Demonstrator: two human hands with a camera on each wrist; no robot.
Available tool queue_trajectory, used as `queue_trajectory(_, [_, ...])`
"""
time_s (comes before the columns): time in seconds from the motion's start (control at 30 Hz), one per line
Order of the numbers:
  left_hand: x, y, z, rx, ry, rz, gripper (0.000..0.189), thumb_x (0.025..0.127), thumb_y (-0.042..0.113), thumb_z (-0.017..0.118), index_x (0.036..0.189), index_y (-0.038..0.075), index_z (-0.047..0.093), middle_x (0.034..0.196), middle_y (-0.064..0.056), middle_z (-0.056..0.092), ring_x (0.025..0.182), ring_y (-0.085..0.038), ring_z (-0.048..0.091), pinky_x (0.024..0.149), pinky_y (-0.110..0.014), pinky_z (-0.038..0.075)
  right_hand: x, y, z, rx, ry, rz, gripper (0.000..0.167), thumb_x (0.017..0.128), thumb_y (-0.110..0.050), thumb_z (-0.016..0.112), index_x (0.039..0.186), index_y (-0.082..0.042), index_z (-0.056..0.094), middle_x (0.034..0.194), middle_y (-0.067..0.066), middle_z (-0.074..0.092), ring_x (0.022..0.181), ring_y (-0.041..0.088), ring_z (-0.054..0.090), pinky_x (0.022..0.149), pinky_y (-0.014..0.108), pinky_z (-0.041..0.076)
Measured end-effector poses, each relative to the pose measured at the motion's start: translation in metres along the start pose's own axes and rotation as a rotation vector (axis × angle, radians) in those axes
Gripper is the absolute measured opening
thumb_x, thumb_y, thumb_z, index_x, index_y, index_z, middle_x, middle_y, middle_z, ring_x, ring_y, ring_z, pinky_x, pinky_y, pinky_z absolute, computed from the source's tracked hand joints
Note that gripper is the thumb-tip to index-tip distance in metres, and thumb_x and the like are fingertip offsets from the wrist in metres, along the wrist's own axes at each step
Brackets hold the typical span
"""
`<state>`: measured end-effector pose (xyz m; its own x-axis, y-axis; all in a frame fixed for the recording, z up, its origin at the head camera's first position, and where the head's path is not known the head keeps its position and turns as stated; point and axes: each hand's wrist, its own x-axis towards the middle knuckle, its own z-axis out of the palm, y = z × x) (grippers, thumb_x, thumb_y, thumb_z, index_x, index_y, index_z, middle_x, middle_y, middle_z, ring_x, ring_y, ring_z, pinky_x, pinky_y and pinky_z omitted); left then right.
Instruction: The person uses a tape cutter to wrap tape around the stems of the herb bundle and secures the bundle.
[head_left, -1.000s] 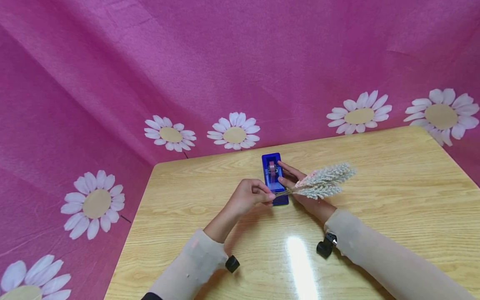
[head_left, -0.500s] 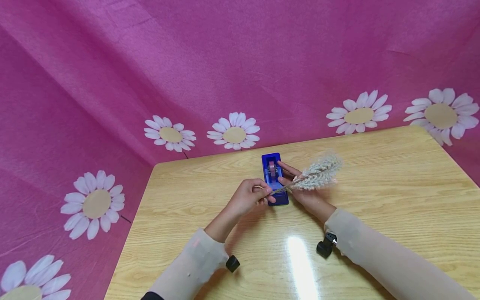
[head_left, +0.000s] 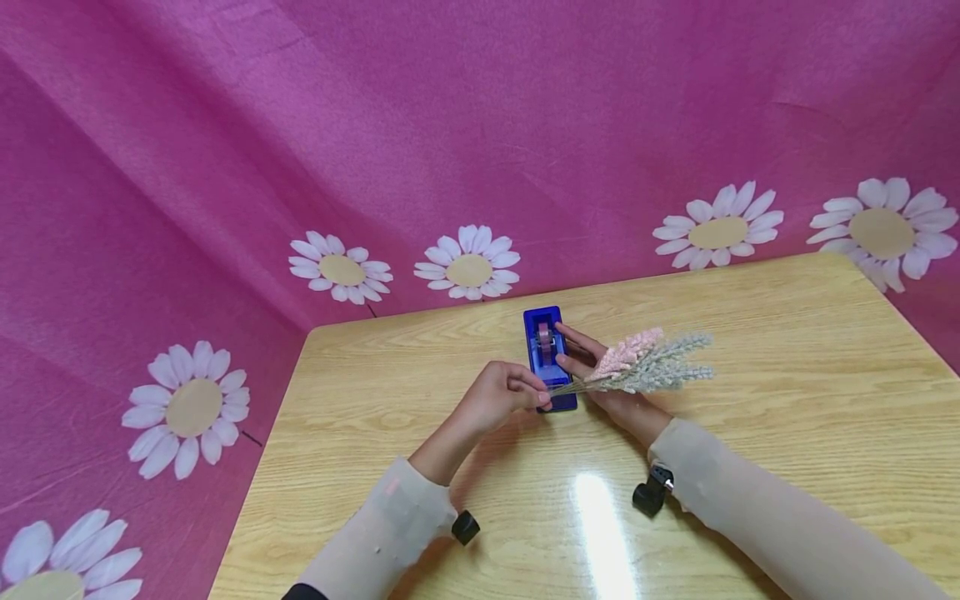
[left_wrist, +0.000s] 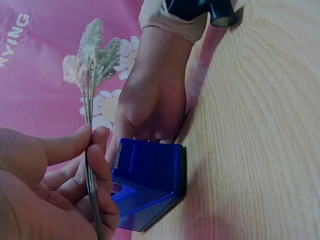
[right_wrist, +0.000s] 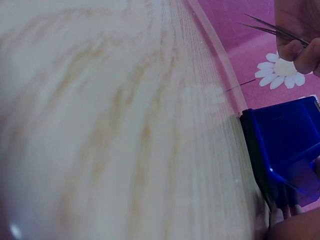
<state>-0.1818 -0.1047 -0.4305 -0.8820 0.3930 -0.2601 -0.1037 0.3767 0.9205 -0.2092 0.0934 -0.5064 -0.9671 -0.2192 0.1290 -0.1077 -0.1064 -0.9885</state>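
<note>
My left hand (head_left: 495, 390) pinches the thin stems of a bunch of fluffy flower sprigs (head_left: 648, 371), one pink and others pale grey-green. The heads point right, passing over my right hand (head_left: 624, 408). In the left wrist view the stems (left_wrist: 89, 107) run between thumb and curled fingers. A blue tape dispenser (head_left: 551, 372) stands on the table, carrying a pinkish tape roll (head_left: 544, 336). My right hand holds it by its right side, thumb and a finger at the edge; other fingers are hidden behind it. Stem ends (right_wrist: 270, 29) stick out past my left fingers in the right wrist view.
The wooden table (head_left: 750, 350) spreads out on both sides of the dispenser, with its back edge close behind. A pink cloth (head_left: 570, 150) with white daisies hangs behind and to the left. Each wrist wears a small black camera (head_left: 465, 527).
The sprigs have turned between my left fingers: they tilted up, then came back lower, and the pink head now shows on top. My right hand and the dispenser have stayed put.
</note>
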Motion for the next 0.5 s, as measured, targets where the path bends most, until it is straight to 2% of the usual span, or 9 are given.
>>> queue_trajectory(0.07, [0.001, 0.0, -0.001, 0.027, -0.002, -0.007, 0.009, 0.094, 0.005, 0.075, 0.099, -0.002, 0.076, 0.085, -0.011, 0.078, 0.082, -0.024, 0.073, 0.08, -0.042, 0.058, 0.004, 0.011, -0.001, 0.002, 0.019, -0.038, 0.059, 0.101, -0.001, 0.06, 0.156, 0.002, 0.037, 0.152, 0.035, 0.043, 0.139, 0.04, 0.048, 0.105, 0.024, 0.046])
queue_trajectory(0.1, [0.001, -0.001, -0.001, 0.038, -0.005, -0.009, 0.01, 0.094, 0.006, 0.075, 0.099, -0.003, 0.076, 0.085, -0.011, 0.078, 0.082, -0.024, 0.072, 0.077, -0.039, 0.058, 0.003, 0.009, 0.0, -0.006, 0.026, -0.045, 0.059, 0.101, -0.002, 0.06, 0.155, 0.003, 0.038, 0.151, 0.035, 0.044, 0.139, 0.041, 0.048, 0.102, 0.019, 0.046])
queue_trajectory(0.2, [0.002, -0.002, -0.002, 0.048, -0.014, -0.008, 0.01, 0.094, 0.005, 0.074, 0.099, -0.004, 0.076, 0.084, -0.01, 0.077, 0.081, -0.025, 0.071, 0.07, -0.032, 0.054, 0.002, 0.007, 0.0, 0.011, 0.028, -0.043, 0.059, 0.1, -0.002, 0.06, 0.155, 0.003, 0.039, 0.152, 0.033, 0.044, 0.14, 0.04, 0.047, 0.101, 0.017, 0.045])
queue_trajectory(0.23, [0.002, -0.002, -0.003, 0.031, -0.019, -0.013, 0.009, 0.094, 0.003, 0.074, 0.099, -0.005, 0.075, 0.083, -0.01, 0.076, 0.081, -0.025, 0.071, 0.07, -0.033, 0.055, 0.001, 0.004, 0.001, 0.036, 0.019, -0.037, 0.059, 0.1, 0.002, 0.058, 0.155, 0.006, 0.036, 0.153, 0.034, 0.042, 0.141, 0.043, 0.046, 0.105, 0.023, 0.046])
queue_trajectory(0.3, [0.003, -0.004, -0.003, -0.027, -0.039, -0.019, 0.008, 0.094, -0.002, 0.072, 0.1, -0.008, 0.072, 0.083, -0.013, 0.075, 0.076, -0.02, 0.071, 0.073, -0.037, 0.059, 0.001, 0.0, 0.001, -0.005, 0.008, -0.011, 0.059, 0.101, -0.001, 0.058, 0.155, 0.005, 0.035, 0.156, 0.033, 0.038, 0.144, 0.05, 0.036, 0.113, 0.034, 0.041])
queue_trajectory(0.37, [0.004, -0.006, -0.003, -0.093, -0.056, -0.031, 0.008, 0.094, -0.006, 0.07, 0.101, -0.009, 0.068, 0.083, -0.015, 0.074, 0.07, -0.019, 0.07, 0.076, -0.044, 0.062, 0.003, 0.005, -0.002, -0.032, -0.006, 0.019, 0.059, 0.102, -0.005, 0.058, 0.157, 0.0, 0.035, 0.159, 0.028, 0.035, 0.148, 0.048, 0.031, 0.121, 0.047, 0.031])
queue_trajectory(0.43, [0.004, -0.006, -0.003, -0.138, -0.069, -0.044, 0.009, 0.094, -0.008, 0.068, 0.103, -0.009, 0.065, 0.083, -0.016, 0.074, 0.067, -0.017, 0.07, 0.076, -0.045, 0.062, 0.004, 0.009, -0.004, -0.119, -0.007, 0.014, 0.058, 0.104, -0.01, 0.059, 0.158, -0.003, 0.037, 0.159, 0.027, 0.037, 0.148, 0.047, 0.032, 0.122, 0.056, 0.026])
queue_trajectory(0.5, [0.004, -0.005, -0.003, -0.133, -0.071, -0.038, 0.01, 0.097, -0.004, 0.067, 0.105, -0.009, 0.066, 0.084, -0.018, 0.076, 0.064, -0.013, 0.066, 0.07, -0.038, 0.06, 0.003, 0.009, -0.005, -0.176, -0.003, 0.022, 0.058, 0.105, -0.015, 0.06, 0.158, -0.007, 0.039, 0.16, 0.024, 0.038, 0.149, 0.044, 0.033, 0.122, 0.057, 0.025])
